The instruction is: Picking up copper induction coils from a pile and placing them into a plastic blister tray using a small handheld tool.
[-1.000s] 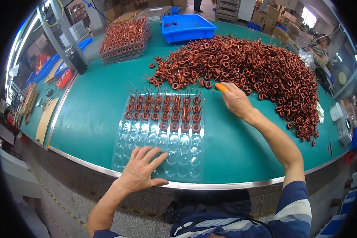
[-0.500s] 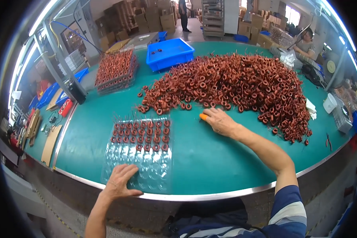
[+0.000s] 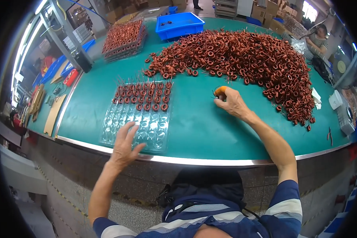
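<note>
A clear plastic tray (image 3: 151, 137) with round pockets lies at the left front of the table. Its far rows hold red-brown ring coils (image 3: 147, 100) with their wire leads sticking up; the near pockets hold none. Over the tray's near left part my left hand (image 3: 125, 147) is open, fingers spread, holding nothing. My right hand (image 3: 234, 104), with an orange finger cover, is closed in a pinch between the tray and a big heap of ring coils (image 3: 242, 55). Thin leads poke out at its fingertips, from a ring coil mostly hidden by the fingers.
At the back left stands a stack of filled trays (image 3: 123, 39), beside a blue bin (image 3: 179, 27) with a few coils in it. Pliers (image 3: 330, 136) lie near the right edge. A person (image 3: 317, 39) sits beyond the table's far right.
My right hand has drawn back from the heap's near edge toward me. The left hand's fingers have lifted and spread. The whole view has tipped downward.
</note>
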`<state>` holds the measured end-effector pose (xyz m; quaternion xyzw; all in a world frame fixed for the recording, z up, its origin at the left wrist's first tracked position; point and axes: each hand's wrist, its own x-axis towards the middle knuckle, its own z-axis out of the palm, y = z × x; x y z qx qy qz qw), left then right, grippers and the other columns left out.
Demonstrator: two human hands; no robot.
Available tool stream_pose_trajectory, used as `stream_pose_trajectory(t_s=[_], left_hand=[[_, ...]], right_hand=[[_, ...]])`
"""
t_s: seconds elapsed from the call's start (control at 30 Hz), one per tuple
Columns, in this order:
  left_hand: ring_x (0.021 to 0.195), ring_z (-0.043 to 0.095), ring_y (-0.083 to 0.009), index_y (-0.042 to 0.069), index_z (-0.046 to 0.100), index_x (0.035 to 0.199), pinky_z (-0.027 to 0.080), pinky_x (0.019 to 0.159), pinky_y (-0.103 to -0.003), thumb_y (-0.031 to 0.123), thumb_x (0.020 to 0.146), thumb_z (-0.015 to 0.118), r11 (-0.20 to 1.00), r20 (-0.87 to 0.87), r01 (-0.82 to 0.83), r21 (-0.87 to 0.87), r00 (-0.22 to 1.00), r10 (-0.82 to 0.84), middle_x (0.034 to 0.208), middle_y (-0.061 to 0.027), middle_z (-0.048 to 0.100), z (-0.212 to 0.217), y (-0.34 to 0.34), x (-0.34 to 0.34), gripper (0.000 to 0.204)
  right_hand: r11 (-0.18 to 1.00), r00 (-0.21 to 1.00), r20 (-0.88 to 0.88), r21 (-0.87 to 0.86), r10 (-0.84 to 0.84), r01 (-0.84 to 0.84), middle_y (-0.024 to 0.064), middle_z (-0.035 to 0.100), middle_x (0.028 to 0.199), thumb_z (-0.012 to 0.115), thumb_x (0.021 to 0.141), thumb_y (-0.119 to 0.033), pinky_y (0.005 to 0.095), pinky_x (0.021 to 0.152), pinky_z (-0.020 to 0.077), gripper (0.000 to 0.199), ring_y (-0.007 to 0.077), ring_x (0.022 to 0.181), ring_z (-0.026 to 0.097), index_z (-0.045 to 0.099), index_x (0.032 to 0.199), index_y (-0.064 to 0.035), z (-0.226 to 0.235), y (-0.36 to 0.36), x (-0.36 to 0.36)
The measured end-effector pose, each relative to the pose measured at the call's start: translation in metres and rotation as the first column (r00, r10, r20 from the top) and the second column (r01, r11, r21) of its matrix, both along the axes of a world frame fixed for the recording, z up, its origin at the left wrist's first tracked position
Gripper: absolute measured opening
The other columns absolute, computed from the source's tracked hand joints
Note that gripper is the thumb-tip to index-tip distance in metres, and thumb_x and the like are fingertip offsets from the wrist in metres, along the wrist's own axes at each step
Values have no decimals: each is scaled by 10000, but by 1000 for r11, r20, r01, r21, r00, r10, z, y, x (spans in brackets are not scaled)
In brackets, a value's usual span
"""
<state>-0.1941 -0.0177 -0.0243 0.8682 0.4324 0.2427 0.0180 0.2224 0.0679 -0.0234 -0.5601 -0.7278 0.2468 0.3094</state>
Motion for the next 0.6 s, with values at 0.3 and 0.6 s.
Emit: stream_pose_trajectory(t_s=[0.3, 0.6], left_hand=[[1048, 547, -411, -24, 412, 1308, 474, 859, -431, 51, 842, 637, 983, 495, 180, -27, 857, -143, 1165, -245, 523, -2, 4, 166, 524], [665, 603, -155, -16, 561, 1149, 489, 626, -284, 97, 961, 538, 927, 729, 203, -316, 677, 100, 862, -107, 637, -25, 3, 173, 221]], right_hand=[[904, 673, -739, -269, 28, -333, 38, 652, 834, 691, 836, -190, 245, 692, 479, 226, 98, 730, 567, 654, 953, -1, 12, -62, -70], [1000, 973, -230, 10, -7, 10, 96, 612, 594, 627, 897, -463, 327, 517, 460, 508, 173, 514, 552, 702, 807, 32, -2, -65, -53]])
